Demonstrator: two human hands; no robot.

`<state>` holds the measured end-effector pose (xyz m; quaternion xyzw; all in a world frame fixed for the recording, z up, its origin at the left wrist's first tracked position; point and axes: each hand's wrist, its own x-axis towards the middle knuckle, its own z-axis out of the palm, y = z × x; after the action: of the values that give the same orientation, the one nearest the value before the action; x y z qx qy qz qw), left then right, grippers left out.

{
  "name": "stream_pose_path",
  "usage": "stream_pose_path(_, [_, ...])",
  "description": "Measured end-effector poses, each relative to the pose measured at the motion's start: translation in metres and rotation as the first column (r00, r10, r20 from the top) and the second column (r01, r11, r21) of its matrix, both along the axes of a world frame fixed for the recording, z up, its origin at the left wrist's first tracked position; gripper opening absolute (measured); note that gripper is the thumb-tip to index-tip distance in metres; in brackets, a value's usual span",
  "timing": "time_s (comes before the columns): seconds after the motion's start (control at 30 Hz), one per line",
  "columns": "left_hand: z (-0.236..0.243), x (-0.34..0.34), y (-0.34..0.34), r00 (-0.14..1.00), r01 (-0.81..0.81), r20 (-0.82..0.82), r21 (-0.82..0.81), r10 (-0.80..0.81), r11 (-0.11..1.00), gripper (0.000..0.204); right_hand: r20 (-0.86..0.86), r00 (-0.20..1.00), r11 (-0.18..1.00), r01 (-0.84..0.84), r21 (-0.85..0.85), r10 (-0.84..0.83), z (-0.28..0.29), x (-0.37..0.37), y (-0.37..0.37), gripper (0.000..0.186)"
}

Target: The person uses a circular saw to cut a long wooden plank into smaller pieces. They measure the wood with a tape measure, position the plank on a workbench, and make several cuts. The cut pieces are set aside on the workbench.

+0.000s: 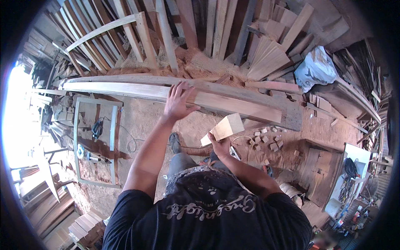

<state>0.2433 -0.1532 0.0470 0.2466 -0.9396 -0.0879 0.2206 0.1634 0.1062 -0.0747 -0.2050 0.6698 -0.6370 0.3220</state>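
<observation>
A long pale wooden plank (237, 107) lies across in front of me, on a wider, weathered grey board (292, 114). My left hand (179, 101) rests on the plank near its middle, fingers stretched over its top face and thumb out to the right. Closer to my body, my right hand (221, 146) grips a short, thick wooden block (227, 127) from below. The block tilts up to the right, its square end facing up, apart from the plank. Part of my right fingers is hidden behind the block.
Many boards (218, 29) lean along the far side above heaped sawdust. Small wood offcuts (274, 146) are scattered at right, near a white sack (315, 68). On the left floor lie a rectangular frame (76, 141) and a corded tool (97, 129).
</observation>
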Motion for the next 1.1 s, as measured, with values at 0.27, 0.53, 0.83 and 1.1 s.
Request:
stream_pose_path(0.27, [-0.097,0.210,0.044,0.974,-0.208,0.158,0.359,0.161,0.910,0.060,0.005,0.998,0.945,0.052,0.322,-0.056,-0.044,0.078,-0.076,0.056])
stream_pose_path(0.53, [-0.234,0.554,0.052,0.604,-0.768,0.797,0.588,-0.017,0.254,0.067,-0.218,0.971,0.692,0.221,0.687,-0.094,-0.106,0.130,-0.126,0.067])
stream_pose_path(0.83, [-0.187,0.569,-0.064,0.631,-0.718,0.627,0.695,0.456,0.037,0.056,-0.361,0.926,0.555,0.359,0.751,-0.111,-0.144,0.115,-0.181,0.050])
stream_pose_path(1.1, [-0.158,0.464,-0.069,0.799,-0.556,0.442,0.802,0.407,0.220,0.047,-0.264,0.942,0.446,0.149,0.883,0.208,-0.112,0.149,-0.260,0.047])
